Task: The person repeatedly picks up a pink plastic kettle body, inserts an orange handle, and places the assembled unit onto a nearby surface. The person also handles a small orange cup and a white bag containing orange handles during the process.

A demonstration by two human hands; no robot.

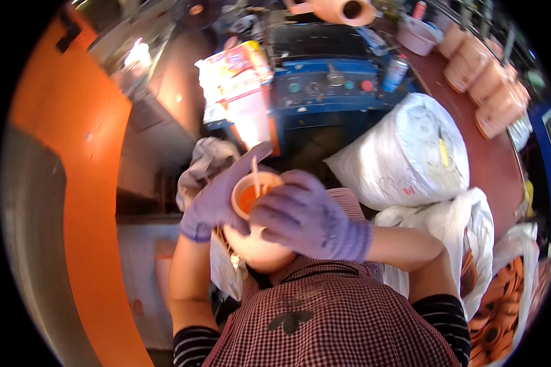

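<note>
I am holding a terracotta-coloured clay pot [255,211] close against my checked apron [330,312], both hands in purple gloves. My left hand [217,199] is wrapping around the pot's left side, fingers closed on its wall. My right hand [303,217] is gripping the rim from the right, fingers curled over it. A thin pale stick [255,174] is standing in the pot's mouth. White sacks [410,153] are lying to my right, beside stacked clay pots [487,79] on the counter [490,159].

Showing matt orange clay on the pot [255,202], knitted purple cloth gloving the left hand [217,199], glossy white plastic sacks [410,153]
</note>
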